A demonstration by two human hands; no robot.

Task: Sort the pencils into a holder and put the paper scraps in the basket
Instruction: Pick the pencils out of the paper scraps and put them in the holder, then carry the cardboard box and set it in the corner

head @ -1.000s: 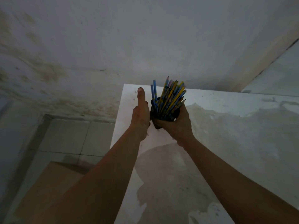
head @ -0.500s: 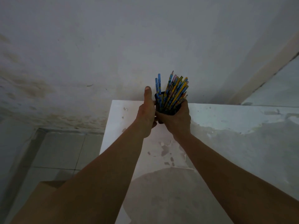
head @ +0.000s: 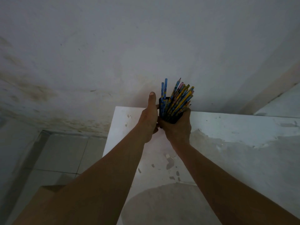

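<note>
Holder: small black mesh pencil holder [head: 172, 119], gripped from both sides, raised at the far left corner of the worn white-painted table [head: 235, 143], close to the wall.
Pencils: tight bunch of blue and yellow wooden pencils [head: 177, 98] standing in the holder, fanned and leaning right; two blue ones upright on the left side of the bunch.
Left hand [head: 148, 122]: pressed against the holder's left side, thumb stretched straight up beside the rim, fingers curled behind and mostly hidden.
Right hand [head: 177, 129]: wrapped around the holder's lower and right side, cupping it from beneath.
Table: patchy, with flaked paint spots nearer than the holder and a round darker stain at the near edge.
Wall: stained grey-white plaster wall [head: 113, 54] directly behind the holder, brownish marks low on the left.
Floor: pale tiled floor [head: 65, 156] left of the table.
Box: brown cardboard shape [head: 47, 192] on the floor left of the table, partly hidden by the left forearm.
</note>
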